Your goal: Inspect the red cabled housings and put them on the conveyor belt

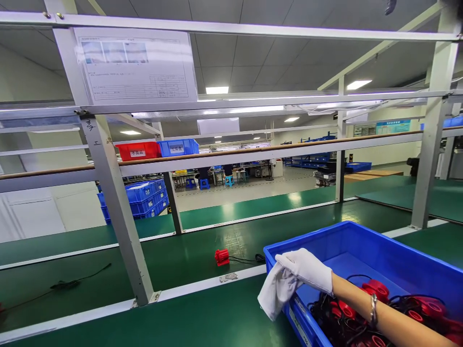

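Fingers of the right hand (306,269), in a white glove, are pinched together on a white cloth (277,291) that hangs below the hand over the near corner of the blue bin (365,243). Behind the wrist, inside the bin, lie red parts with black cables (376,294). Farther out beyond the hand, on the green belt (188,255), sits a lone red part (222,257) with its cable. Only this one hand shows.
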`<state>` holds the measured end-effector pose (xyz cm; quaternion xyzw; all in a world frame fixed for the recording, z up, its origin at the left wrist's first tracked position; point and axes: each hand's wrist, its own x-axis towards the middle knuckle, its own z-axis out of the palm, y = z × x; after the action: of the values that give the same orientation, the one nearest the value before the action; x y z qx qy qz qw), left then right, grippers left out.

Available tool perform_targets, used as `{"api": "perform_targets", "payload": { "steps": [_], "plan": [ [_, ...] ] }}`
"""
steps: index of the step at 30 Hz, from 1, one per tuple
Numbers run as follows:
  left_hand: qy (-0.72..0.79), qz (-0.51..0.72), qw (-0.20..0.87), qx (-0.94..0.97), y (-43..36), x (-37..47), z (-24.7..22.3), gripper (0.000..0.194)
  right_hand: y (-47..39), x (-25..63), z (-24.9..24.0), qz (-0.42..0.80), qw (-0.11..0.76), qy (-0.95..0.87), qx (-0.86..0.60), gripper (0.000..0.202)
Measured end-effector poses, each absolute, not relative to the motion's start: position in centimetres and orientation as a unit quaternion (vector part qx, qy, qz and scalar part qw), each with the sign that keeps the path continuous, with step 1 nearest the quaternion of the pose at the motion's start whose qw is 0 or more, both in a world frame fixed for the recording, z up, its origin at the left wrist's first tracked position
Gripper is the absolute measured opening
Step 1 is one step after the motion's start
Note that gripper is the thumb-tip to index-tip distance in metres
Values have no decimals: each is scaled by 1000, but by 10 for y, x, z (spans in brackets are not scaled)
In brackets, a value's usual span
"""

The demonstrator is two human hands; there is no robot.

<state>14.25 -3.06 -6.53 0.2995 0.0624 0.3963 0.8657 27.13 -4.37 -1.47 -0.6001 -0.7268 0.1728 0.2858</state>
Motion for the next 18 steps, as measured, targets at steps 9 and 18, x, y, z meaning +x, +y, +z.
{"api": "perform_targets", "payload": {
  "steps": [9,18],
  "plan": [
    [38,392,868,303,-31,143,-68,24,-46,271,-13,178,281,-731,-595,62],
    [14,372,876,307,-29,147,-71,30,-47,272,-10,164,276,-731,-603,63]
  ]
}}
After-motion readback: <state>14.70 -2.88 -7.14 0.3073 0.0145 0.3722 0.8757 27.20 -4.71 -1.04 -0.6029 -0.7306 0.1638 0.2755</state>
